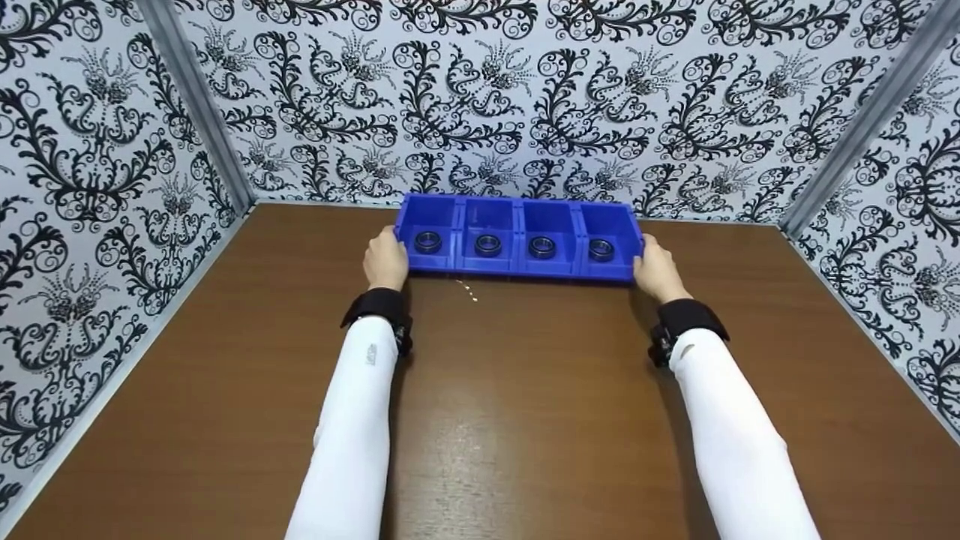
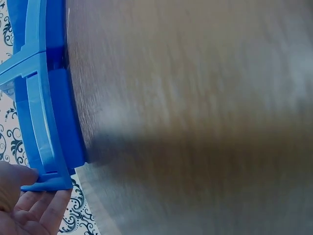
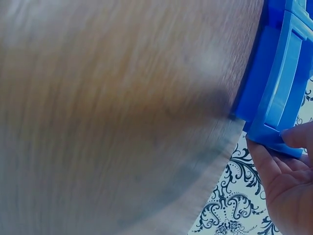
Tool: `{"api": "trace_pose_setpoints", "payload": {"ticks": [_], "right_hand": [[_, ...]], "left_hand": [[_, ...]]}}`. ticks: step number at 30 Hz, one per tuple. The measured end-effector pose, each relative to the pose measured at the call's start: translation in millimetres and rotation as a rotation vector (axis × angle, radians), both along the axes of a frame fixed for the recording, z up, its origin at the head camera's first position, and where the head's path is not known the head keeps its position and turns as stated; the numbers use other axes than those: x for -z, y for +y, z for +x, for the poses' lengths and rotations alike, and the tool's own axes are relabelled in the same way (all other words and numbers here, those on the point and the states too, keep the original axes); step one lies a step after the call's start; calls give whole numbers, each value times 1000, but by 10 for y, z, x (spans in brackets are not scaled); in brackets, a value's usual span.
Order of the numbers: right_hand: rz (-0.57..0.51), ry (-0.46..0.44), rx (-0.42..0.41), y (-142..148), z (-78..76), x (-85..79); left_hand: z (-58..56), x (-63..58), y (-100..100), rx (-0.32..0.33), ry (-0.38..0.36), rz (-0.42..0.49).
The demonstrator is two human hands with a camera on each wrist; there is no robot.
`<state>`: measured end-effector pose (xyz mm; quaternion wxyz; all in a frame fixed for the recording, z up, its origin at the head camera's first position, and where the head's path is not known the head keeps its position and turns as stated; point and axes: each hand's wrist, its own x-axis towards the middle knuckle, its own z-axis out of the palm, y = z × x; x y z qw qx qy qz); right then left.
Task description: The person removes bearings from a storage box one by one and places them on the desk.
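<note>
Blue bin row (image 1: 487,265): long axis left-right. Left hand (image 1: 386,259) grasping left end, right hand (image 1: 659,273) grasping right end; neither nearer.

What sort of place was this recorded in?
Probably a purpose-built work booth, perhaps for recording or testing: patterned panels framed by grey metal posts enclose a brown table, and a blue four-compartment bin suggests parts handling.
</note>
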<state>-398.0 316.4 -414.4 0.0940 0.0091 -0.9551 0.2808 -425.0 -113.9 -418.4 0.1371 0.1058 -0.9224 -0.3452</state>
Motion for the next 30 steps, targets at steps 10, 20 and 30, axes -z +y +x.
{"api": "trace_pose_setpoints", "payload": {"ticks": [10,20,30], "right_hand": [[22,18,-17,1,19,6],[6,18,-25,21,111,-12],[-10,15,-40,40,154,-17]], "left_hand": [[13,3,-4,0,15,14],[71,-4,10,2,37,27],[122,1,-15,9,60,39]]}}
